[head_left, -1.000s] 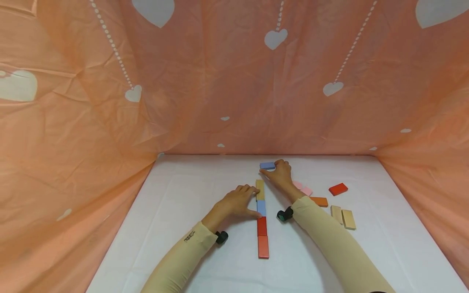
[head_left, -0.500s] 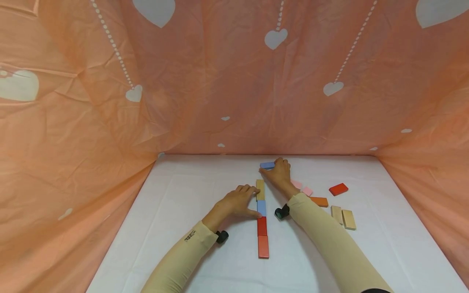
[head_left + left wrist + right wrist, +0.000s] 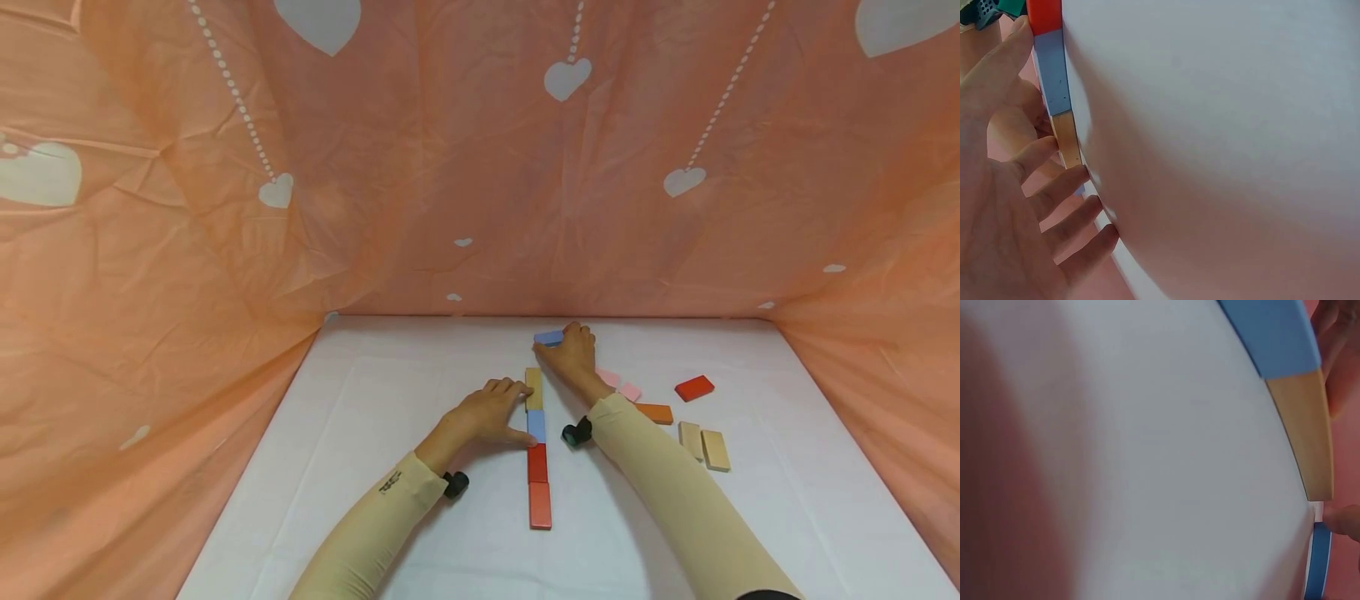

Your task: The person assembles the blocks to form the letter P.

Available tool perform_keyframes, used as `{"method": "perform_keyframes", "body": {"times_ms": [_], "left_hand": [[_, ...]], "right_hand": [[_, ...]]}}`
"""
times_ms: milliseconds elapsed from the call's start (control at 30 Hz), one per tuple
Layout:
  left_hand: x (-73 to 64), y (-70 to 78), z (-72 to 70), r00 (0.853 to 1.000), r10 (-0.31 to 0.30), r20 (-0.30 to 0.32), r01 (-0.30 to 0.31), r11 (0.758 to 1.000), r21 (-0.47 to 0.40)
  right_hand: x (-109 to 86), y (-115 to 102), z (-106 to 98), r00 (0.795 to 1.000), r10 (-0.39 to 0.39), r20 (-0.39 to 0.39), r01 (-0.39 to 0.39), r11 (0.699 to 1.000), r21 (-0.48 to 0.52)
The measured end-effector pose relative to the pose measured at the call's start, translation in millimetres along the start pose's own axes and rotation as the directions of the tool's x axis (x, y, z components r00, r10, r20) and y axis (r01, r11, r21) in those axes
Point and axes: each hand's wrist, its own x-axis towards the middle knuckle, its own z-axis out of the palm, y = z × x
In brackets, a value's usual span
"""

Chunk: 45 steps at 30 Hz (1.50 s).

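Note:
A straight row runs toward me down the white table: a wooden block [image 3: 534, 379], a blue block [image 3: 536, 423], a red block [image 3: 537, 467] and a lighter red block [image 3: 539, 507]. My left hand [image 3: 480, 414] rests along the row's left side, thumb by the blue-red joint and extended fingers beside the wooden block [image 3: 1066, 134]. Beyond the row's far end, my right hand [image 3: 573, 357] holds another blue block [image 3: 548, 338] between thumb and fingers. A small gap separates this far blue block [image 3: 1318, 559] from the wooden one in the right wrist view.
Right of the row lie pink pieces [image 3: 630, 391], an orange block [image 3: 655, 413], a red block [image 3: 694, 387] and two wooden blocks [image 3: 715, 451]. A peach curtain [image 3: 480, 167] with white hearts hangs behind the white table [image 3: 390, 350].
Over the last second my right hand and wrist shift very slightly at the far blue block. The left hand and the row stay in place.

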Motion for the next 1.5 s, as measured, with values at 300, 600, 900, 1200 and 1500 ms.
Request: {"method": "perform_keyframes", "body": {"times_ms": [300,600,900,1200,1500], "left_hand": [[-1.3,0.4,-1.3,1.000,0.002,0.007,-0.002,1.000,-0.003],[-1.6,0.2,-2.6,1.000,-0.005,0.022,0.006,1.000,-0.031],[0.7,-2.1,0.2,1.000,0.002,0.021,-0.002,1.000,-0.017],[0.5,-0.4,-1.1,1.000,0.001,0.030,0.000,1.000,-0.027],[-0.1,0.5,-2.3,1.000,0.000,0.030,0.001,1.000,-0.022]], "right_hand": [[1.5,4,-7,0.998,-0.016,0.064,0.014,0.999,0.036],[8.7,10,-18,0.957,-0.137,0.256,0.119,0.989,0.083],[12.2,13,-21,0.901,-0.235,0.363,0.216,0.972,0.095],[15.2,14,-23,0.852,-0.281,0.442,0.251,0.960,0.127],[18.9,12,-27,0.816,-0.279,0.505,0.246,0.960,0.133]]}}
